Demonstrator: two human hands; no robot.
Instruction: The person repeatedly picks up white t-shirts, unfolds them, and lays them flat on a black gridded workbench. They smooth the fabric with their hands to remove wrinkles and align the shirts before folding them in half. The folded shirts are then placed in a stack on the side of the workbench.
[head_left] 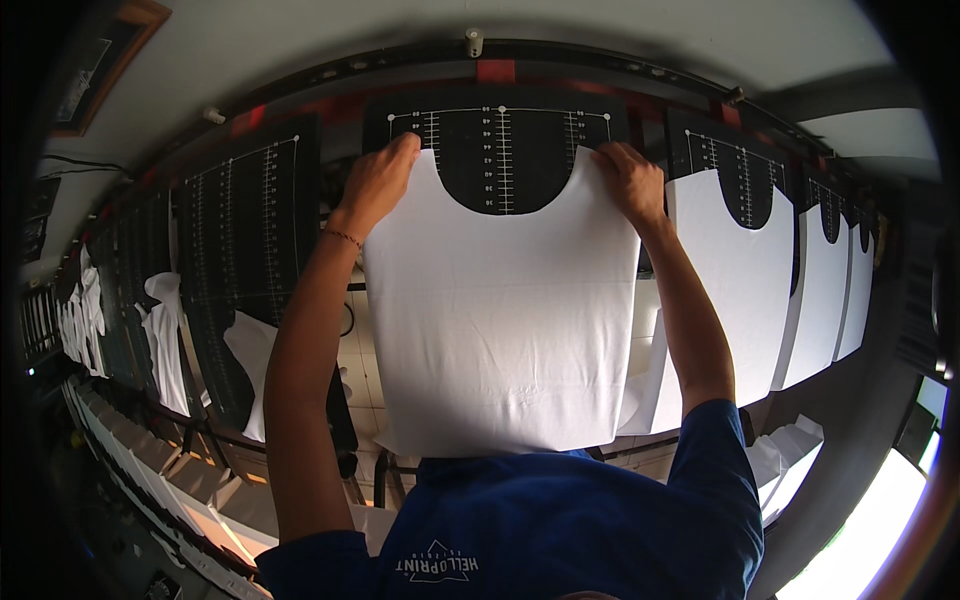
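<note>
A white shirt panel (500,310) with a deep scooped neckline lies stretched over a black printing board (462,150) with white ruler marks. My left hand (385,185) pinches the panel's left shoulder tip near the board's upper left corner. At the opposite shoulder tip, my right hand (632,183) is closed on the fabric, its fingertips partly hidden behind the knuckles. Light creases run across the lower part of the panel, whose bottom edge reaches close to my body. The ruler marks show through the neckline opening.
To the right, more boards carry white panels (735,280) laid flat. Dark marked boards (235,230) stand on the left, some with white cloth pieces (165,335) hanging loosely. A dark rail (380,60) runs behind the boards. Folded white cloth (790,460) sits low on the right.
</note>
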